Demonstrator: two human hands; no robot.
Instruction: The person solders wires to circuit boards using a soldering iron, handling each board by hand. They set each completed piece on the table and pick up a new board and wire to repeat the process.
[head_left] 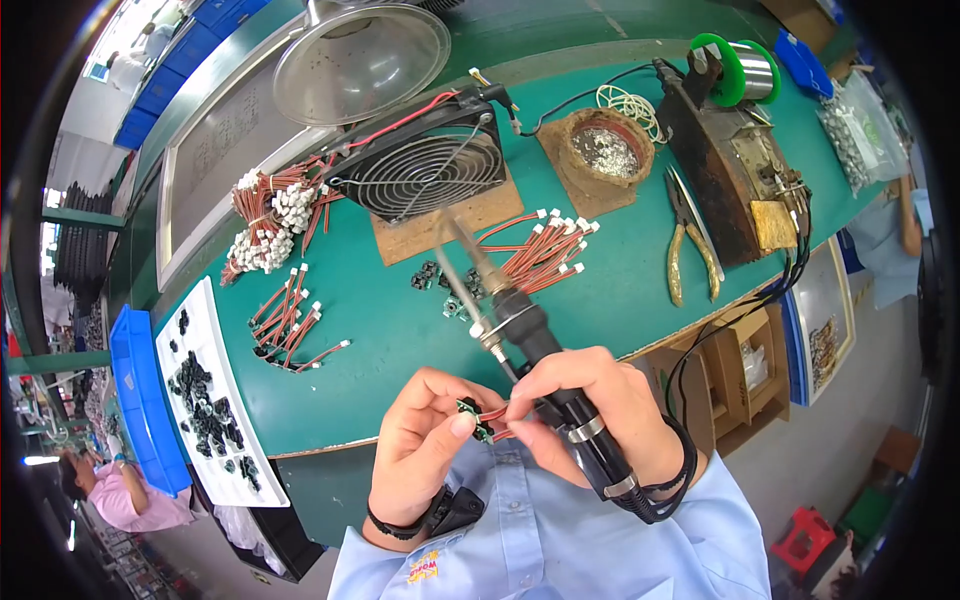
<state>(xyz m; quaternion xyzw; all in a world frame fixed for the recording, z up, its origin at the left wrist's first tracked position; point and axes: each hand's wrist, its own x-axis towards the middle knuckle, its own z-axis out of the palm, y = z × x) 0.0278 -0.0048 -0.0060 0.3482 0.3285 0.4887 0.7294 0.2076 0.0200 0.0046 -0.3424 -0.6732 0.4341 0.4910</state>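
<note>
My left hand [412, 440] is closed, pinching a small green circuit board [483, 432] with black parts on it. My right hand [625, 405] wraps round a black soldering iron [528, 325], whose metal tip points up and away over the bench. A thin solder feed tube [485, 328] runs along the iron. Red and dark wires [494, 414] stretch from the board to the fingertips of my right hand, which meet them. Beyond the iron lie a bundle of loose wire leads [540, 255] with white plugs and several small black parts [428, 275].
Wired pieces [295, 325] lie left on the green bench [370, 330], beside a white tray [222, 375] of black parts. Further back are a fan [425, 165], a wire bundle [265, 225] and a dross bowl [610, 150]. Pliers [688, 240] and a solder spool [738, 72] are right.
</note>
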